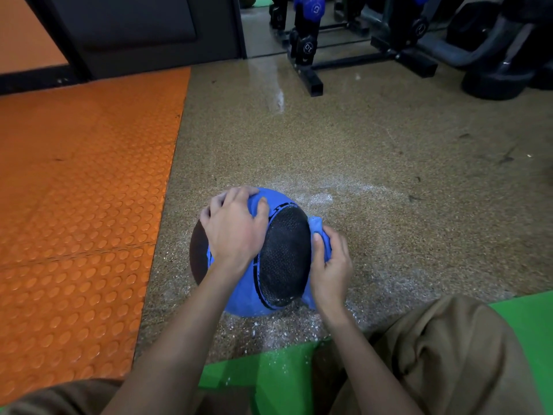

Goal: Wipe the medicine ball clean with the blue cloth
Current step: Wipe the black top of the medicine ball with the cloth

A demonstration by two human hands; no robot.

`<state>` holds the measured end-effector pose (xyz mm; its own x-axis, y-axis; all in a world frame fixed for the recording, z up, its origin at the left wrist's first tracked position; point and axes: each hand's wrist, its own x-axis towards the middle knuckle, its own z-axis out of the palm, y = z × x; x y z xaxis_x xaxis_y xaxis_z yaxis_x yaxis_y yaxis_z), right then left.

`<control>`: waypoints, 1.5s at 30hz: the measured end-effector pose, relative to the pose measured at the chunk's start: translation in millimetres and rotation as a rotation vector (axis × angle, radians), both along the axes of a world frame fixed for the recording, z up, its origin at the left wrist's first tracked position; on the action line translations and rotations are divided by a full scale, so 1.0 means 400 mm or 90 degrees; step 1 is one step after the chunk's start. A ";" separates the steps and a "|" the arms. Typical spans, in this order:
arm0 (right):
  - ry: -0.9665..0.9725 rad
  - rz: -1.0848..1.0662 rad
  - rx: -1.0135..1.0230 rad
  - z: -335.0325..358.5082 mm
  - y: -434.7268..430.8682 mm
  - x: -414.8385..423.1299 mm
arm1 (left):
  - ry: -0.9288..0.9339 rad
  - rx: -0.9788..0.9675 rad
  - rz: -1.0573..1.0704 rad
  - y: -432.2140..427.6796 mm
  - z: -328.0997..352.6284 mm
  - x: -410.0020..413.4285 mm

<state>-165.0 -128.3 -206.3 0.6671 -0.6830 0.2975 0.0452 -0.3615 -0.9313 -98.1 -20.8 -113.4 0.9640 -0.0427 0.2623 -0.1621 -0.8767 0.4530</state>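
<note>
View from the head camera, as I read it from the remote station, left to right. An orange studded mat (74, 205) fills the left side and meets the speckled floor (374, 151) along a straight seam. The medicine ball (287, 253) rests on that speckled floor, just right of the seam and just beyond the edge of a green mat (278, 375) at the bottom of the view. Its surface shows blue sections, a dark panel at the far left, and a black textured panel ringed by a printed band that faces the camera.

The left hand (233, 232) lies over the upper left of the ball, with its fingers spread and curved down over the surface and its thumb pressed on the blue section, clasping the ball. The right hand (330, 265) is at the ball's right flank, its fingers clenched round the bunched blue cloth (318, 227), which it holds against the side of the ball beside the black panel.

White flecks (317, 199) are scattered on the floor around the ball. A knee in brown trousers (449, 348) occupies the lower right. A dumbbell rack (308, 46) stands at the upper right, well apart from the ball.
</note>
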 end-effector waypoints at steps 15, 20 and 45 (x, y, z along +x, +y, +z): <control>0.035 -0.009 0.088 -0.002 -0.022 0.005 | -0.017 0.021 -0.019 -0.011 -0.005 -0.002; 0.005 -0.016 0.046 0.028 0.006 -0.006 | -0.018 0.028 -0.029 -0.006 -0.005 -0.002; 0.015 -0.017 0.124 0.001 -0.006 0.002 | -0.006 0.010 -0.026 0.000 -0.002 -0.001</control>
<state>-164.1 -130.7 -205.8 0.6533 -0.7436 0.1424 0.0156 -0.1748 -0.9845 -98.5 -21.0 -114.4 0.9588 -0.0856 0.2709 -0.2018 -0.8763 0.4374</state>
